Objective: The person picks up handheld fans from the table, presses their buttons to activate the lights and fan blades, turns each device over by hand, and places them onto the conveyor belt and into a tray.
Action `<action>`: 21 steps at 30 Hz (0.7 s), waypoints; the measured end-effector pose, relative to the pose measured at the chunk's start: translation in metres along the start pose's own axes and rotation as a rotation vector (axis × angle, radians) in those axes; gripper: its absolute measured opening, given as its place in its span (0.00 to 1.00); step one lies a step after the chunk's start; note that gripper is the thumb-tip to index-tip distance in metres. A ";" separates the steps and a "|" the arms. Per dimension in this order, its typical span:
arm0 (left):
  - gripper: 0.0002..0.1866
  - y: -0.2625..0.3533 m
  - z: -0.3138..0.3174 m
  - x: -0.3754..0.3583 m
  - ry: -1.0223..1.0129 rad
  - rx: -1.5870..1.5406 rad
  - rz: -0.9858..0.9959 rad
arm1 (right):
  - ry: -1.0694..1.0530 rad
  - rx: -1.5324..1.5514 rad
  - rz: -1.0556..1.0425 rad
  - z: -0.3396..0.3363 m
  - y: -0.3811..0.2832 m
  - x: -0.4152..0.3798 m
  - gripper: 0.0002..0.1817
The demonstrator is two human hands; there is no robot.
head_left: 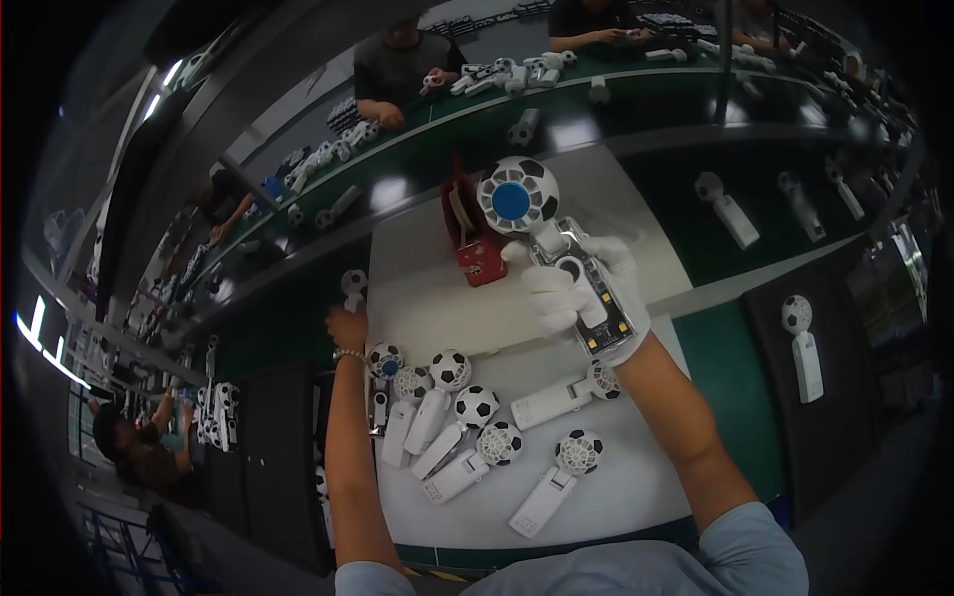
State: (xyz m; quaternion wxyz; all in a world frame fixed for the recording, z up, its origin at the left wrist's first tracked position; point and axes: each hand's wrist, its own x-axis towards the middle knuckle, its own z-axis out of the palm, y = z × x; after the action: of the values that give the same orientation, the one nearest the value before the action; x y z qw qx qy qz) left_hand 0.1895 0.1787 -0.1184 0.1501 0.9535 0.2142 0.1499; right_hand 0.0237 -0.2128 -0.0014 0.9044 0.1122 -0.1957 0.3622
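Note:
In a white glove, my right hand [626, 288] is wrapped round an opened white handheld device [518, 196]. Its round head has a black-and-white football pattern and a blue disc, and its handle shows a circuit board with yellow parts. My left hand [347, 326], bare with a bead bracelet at the wrist, is closed at the left edge of the work surface. A ball-headed white device [354, 283] rises from its fingers, the handle hidden by the hand. Several similar devices [457, 477] lie on the pale mat [427, 521] between my arms.
A red holder [483, 260] stands on the pale board behind the raised device. Beyond runs a green conveyor [437, 164] carrying more devices. One device [806, 353] lies on a dark tray [845, 397] at right. Co-workers [407, 70] sit across the line, and another person [144, 437] is at far left.

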 end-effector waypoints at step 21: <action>0.20 0.016 -0.060 -0.052 -0.644 -1.471 -0.214 | 1.781 -2.132 -0.241 -0.041 -0.176 -0.104 0.31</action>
State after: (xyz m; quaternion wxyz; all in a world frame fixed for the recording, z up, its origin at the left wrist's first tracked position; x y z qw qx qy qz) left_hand 0.1292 0.1541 -0.0694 0.8067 0.5812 0.0970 -0.0445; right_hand 0.0891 -0.3874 -0.0946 0.3972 -0.8721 0.2714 -0.0900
